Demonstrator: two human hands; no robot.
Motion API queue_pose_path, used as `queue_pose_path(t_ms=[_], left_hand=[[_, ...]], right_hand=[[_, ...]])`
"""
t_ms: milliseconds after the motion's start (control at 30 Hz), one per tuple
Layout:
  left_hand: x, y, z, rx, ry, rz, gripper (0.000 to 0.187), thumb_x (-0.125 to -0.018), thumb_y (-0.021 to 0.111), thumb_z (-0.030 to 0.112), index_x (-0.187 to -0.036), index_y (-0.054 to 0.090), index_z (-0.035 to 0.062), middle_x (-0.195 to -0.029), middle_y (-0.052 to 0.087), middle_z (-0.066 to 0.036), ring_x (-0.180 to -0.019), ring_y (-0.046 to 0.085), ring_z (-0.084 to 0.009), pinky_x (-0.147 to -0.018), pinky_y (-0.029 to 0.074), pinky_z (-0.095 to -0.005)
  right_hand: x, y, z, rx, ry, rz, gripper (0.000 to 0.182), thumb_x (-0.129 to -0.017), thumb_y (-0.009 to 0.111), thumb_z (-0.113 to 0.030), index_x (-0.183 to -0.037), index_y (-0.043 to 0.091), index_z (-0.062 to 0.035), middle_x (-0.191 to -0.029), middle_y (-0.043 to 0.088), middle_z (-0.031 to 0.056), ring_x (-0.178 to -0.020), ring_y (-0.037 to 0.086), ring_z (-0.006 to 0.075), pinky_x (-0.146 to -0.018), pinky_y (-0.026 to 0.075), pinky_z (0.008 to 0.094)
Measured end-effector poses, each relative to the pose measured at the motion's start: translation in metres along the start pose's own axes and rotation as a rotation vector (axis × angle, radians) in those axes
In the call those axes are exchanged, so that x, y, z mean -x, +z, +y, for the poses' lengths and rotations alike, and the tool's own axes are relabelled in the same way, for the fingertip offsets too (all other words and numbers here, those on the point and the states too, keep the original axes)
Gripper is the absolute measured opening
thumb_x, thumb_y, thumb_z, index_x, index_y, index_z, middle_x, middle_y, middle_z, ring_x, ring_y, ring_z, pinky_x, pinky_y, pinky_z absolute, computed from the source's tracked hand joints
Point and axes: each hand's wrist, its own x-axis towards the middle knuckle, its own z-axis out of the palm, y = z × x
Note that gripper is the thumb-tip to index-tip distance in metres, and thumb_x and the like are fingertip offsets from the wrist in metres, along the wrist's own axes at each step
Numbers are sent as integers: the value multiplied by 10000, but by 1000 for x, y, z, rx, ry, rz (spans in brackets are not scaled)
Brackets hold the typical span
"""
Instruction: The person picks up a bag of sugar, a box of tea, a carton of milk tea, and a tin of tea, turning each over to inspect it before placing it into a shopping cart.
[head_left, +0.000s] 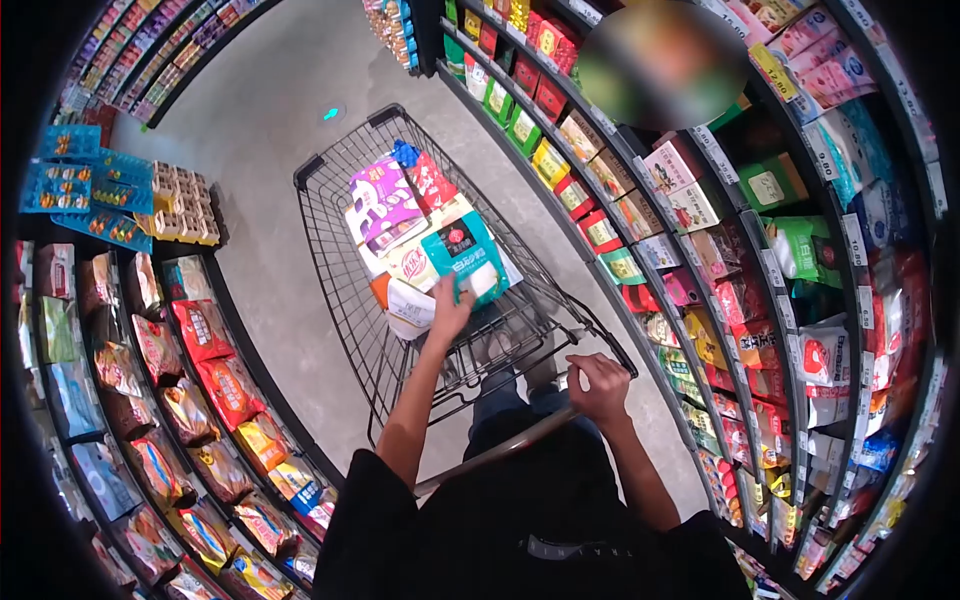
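Observation:
A black wire shopping cart (340, 270) stands before me with several packages in it. My left hand (452, 308) reaches into the basket, its fingers closed at the lower left edge of a teal bag of white sugar (468, 255). The bag lies on top of a pale carton (409, 265). A purple-and-white package (386, 205) and a red package (432, 182) lie at the cart's far end. Beside my left hand is a white-and-orange package (408, 308). My right hand (600, 388) is wrapped round the right end of the cart handle (520, 440).
Shelves of bagged goods (230, 390) line the aisle on the left, with blue trays (70, 190) and an egg-carton-like stack (185, 205) at their end. Tall shelves of packets (680, 190) curve close along the right. Grey floor (260, 110) stretches ahead of the cart.

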Motion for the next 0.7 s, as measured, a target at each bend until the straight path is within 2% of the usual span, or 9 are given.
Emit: queue_pose_path(t_ms=[67, 133, 167, 200, 267, 367, 467, 500, 700], left_hand=[[24, -21, 27, 20, 113, -139, 447, -869, 640, 164, -1265, 509, 5, -1188, 542, -218, -1112, 521, -369, -989, 412, -418], [51, -49, 89, -11, 18, -264, 348, -881, 630, 165, -1193, 579, 18, -1122, 619, -192, -1027, 615, -352, -912, 479, -403], [63, -54, 100, -74, 215, -213, 332, -883, 638, 177, -1176, 596, 27, -1104, 638, -195, -1016, 627, -368, -885, 495, -412], [74, -58, 108, -72, 252, -205, 330, -882, 648, 180, -1173, 605, 30, -1115, 641, -201, -1037, 616, -376, -879, 493, -416], [102, -69, 142, -240, 351, -87, 323, -890, 654, 190, -1172, 611, 40, -1188, 624, -182, -1129, 578, -360, -940, 445, -427], [127, -71, 157, -272, 354, -96, 375, -900, 655, 216, -1228, 591, 45, -1269, 588, -177, -1201, 536, -350, -999, 393, -449], [141, -69, 162, -576, 449, -29, 417, -920, 609, 266, -1272, 579, 45, -1375, 519, -172, -1352, 386, -379, -1106, 236, -557], [140, -71, 155, -574, 494, -38, 417, -920, 609, 266, -1272, 579, 45, -1375, 519, -172, -1352, 386, -379, -1106, 236, -557], [98, -85, 137, -580, 404, -30, 480, -878, 605, 278, -1300, 563, 54, -1431, 462, -180, -1435, 245, -392, -1143, 95, -611]], right_hand=[[-4, 0, -5, -34, -27, 80, 113, -738, 661, -48, -838, 690, -90, -617, 608, 32, -549, 615, 214, -504, 477, 329], [-7, -2, -7, -15, -41, 37, 104, -734, 663, -69, -833, 687, -93, -588, 593, 34, -533, 608, 219, -504, 480, 332], [-7, 1, -7, -19, -43, 58, 104, -734, 663, -69, -833, 687, -93, -588, 593, 34, -533, 608, 219, -504, 480, 332], [-8, 6, -4, -6, -40, 68, 99, -734, 662, -88, -829, 685, -100, -575, 588, 40, -521, 604, 224, -496, 480, 339], [-13, 16, -1, 10, -37, 113, 95, -734, 662, -106, -826, 684, -108, -562, 583, 45, -510, 600, 228, -488, 481, 345], [-26, 32, -2, 36, 10, 93, 86, -744, 647, -149, -819, 683, -127, -568, 611, 78, -504, 621, 256, -486, 500, 390], [-47, 37, -11, -28, -50, 154, 85, -764, 628, -168, -819, 684, -137, -605, 644, 95, -546, 648, 274, -497, 516, 411], [-54, 39, -14, -12, -38, 195, 85, -764, 628, -168, -819, 684, -137, -605, 644, 95, -546, 648, 274, -497, 516, 411], [-100, 55, -20, 19, -84, 59, 130, -782, 594, -233, -804, 690, -148, -550, 616, 134, -511, 631, 326, -494, 514, 447]])
